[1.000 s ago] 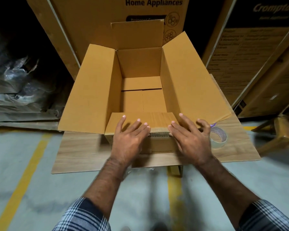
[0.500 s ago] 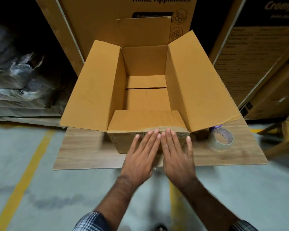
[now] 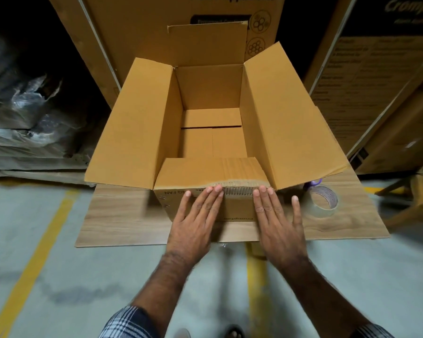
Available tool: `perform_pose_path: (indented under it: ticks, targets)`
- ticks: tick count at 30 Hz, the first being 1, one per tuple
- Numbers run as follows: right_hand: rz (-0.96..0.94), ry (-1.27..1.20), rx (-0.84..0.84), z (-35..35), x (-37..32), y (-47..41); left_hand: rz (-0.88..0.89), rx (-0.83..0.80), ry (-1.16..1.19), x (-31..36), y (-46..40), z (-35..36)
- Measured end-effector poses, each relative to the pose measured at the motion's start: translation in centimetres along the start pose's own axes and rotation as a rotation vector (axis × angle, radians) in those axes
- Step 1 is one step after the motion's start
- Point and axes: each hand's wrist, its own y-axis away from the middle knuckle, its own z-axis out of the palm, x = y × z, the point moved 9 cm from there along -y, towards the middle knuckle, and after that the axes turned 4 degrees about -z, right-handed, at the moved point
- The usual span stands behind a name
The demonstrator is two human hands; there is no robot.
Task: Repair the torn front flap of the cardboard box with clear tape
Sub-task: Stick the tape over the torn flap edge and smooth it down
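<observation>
Both hands lie flat with fingers spread and holding nothing, the left hand (image 3: 195, 215) and right hand (image 3: 276, 215) pressed on the near wall of the cardboard box (image 3: 137, 123), fingertips at the torn front flap (image 3: 205, 172) with exposed corrugation between them. The box sits on a wooden board (image 3: 122, 215); the tape roll (image 3: 324, 201) stands just right of the right hand, tall cartons (image 3: 137, 32) crowding behind.
</observation>
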Motion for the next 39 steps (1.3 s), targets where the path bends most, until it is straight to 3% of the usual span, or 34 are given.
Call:
perform_pose_path:
  ticks: [5,8,18,27,30,33,39]
  targets:
    - [0.022,-0.050,-0.015,0.5,-1.0,0.4,0.134,0.010,0.040,5.6,-0.2,-1.4]
    - [0.022,-0.067,-0.043,1.3,-1.0,0.4,0.120,0.005,0.040,7.2,-2.0,-1.3]
    - [0.062,-0.042,-0.017,0.5,-0.5,-0.2,-0.002,-0.001,-0.044,2.6,-1.6,0.5]
    - [0.085,-0.120,-0.015,-0.9,-1.2,0.2,-0.070,-0.048,0.023,0.9,0.2,1.2]
    - [-0.046,-0.165,0.034,-2.4,-5.0,-0.4,-0.096,-0.068,0.018,1.2,0.2,1.1]
    - [-0.165,-0.154,-0.030,-1.2,-7.0,-1.8,-0.093,-0.097,0.020,1.3,0.3,1.5]
    - [-0.116,-0.002,-0.031,0.2,-3.8,-2.0,-0.100,-0.083,0.041,0.7,-0.1,1.2]
